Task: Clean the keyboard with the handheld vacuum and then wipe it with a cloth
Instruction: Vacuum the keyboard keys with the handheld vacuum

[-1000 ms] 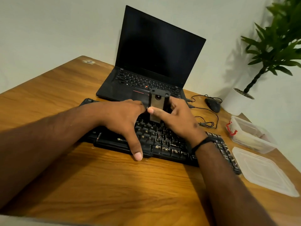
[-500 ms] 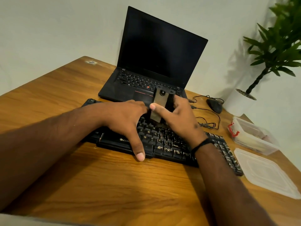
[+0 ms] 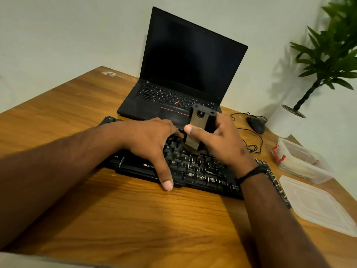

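Keyboard (image 3: pixel 201 169) near desk (image 3: pixel 116 219) front edge, under both hands. Right hand (image 3: pixel 218 140) grips vacuum (image 3: pixel 199 128) upright, its base on the keys. Left hand (image 3: pixel 152 144) rests flat, fingers spread, holding nothing.

Two bare forearms reach in from the near edge of the wooden desk, no sleeves visible on either. The right hand (image 3: pixel 222 140) shows a thin black band, cord-like, circling the wrist, and a small dark mark on its back near the wrist. The left hand (image 3: pixel 152 140) wears no ring, watch or band; its thumbnail is short and pale. A sliver of light, beige-grey fabric shows at the bottom left corner of the view; what garment it is cannot be told.
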Motion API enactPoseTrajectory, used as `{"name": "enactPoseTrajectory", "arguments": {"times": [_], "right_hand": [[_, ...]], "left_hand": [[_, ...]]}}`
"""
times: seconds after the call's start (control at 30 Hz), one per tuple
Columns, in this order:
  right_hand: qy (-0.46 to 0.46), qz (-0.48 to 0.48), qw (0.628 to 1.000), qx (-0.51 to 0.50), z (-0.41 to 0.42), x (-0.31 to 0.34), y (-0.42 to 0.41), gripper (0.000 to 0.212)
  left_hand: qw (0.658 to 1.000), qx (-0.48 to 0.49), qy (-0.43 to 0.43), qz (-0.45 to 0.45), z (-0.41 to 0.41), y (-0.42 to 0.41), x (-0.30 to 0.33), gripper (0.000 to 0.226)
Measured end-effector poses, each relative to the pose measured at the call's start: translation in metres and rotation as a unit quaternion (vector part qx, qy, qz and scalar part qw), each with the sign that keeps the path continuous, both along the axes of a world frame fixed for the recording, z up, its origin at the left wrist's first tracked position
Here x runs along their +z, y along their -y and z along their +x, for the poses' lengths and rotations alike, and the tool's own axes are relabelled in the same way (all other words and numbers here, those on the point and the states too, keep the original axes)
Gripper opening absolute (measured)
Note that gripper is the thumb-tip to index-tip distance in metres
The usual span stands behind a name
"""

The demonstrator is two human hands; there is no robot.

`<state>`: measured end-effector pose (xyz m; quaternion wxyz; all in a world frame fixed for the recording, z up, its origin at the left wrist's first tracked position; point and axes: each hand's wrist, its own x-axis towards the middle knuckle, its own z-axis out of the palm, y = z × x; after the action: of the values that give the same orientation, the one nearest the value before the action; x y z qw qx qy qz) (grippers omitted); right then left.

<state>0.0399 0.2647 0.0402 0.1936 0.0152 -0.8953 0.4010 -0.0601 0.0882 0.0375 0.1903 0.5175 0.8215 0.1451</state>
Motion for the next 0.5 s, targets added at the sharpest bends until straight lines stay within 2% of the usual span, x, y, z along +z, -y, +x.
{"name": "enactPoseTrajectory", "arguments": {"times": [0.07, 0.17, 0.23, 0.3, 0.4, 0.5], "right_hand": [[-0.015, 0.018, 1.0, 0.004, -0.001, -0.005, 0.007, 0.015], [0.058, 0.004, 0.998, -0.002, -0.003, 0.0, 0.006, 0.014], [0.082, 0.012, 0.996, -0.022, -0.001, 0.009, -0.002, 0.02], [0.052, 0.074, 0.994, -0.056, 0.0, 0.008, -0.006, 0.023], [-0.008, 0.031, 0.998, -0.047, 0.0, 0.001, 0.0, 0.017], [0.041, 0.021, 0.998, -0.032, -0.002, 0.002, -0.002, 0.02]], "left_hand": [[1.0, 0.001, 0.008, -0.001, -0.001, 0.0, 0.0, 0.12], [1.0, 0.006, -0.009, -0.013, -0.001, 0.001, -0.001, 0.13], [1.0, 0.008, -0.011, -0.016, -0.001, 0.001, 0.0, 0.132], [1.0, 0.009, -0.006, -0.011, -0.001, 0.001, 0.0, 0.129], [1.0, 0.006, -0.005, -0.018, -0.002, 0.001, 0.0, 0.132], [1.0, 0.008, -0.012, -0.027, -0.001, 0.001, 0.001, 0.133]]}}
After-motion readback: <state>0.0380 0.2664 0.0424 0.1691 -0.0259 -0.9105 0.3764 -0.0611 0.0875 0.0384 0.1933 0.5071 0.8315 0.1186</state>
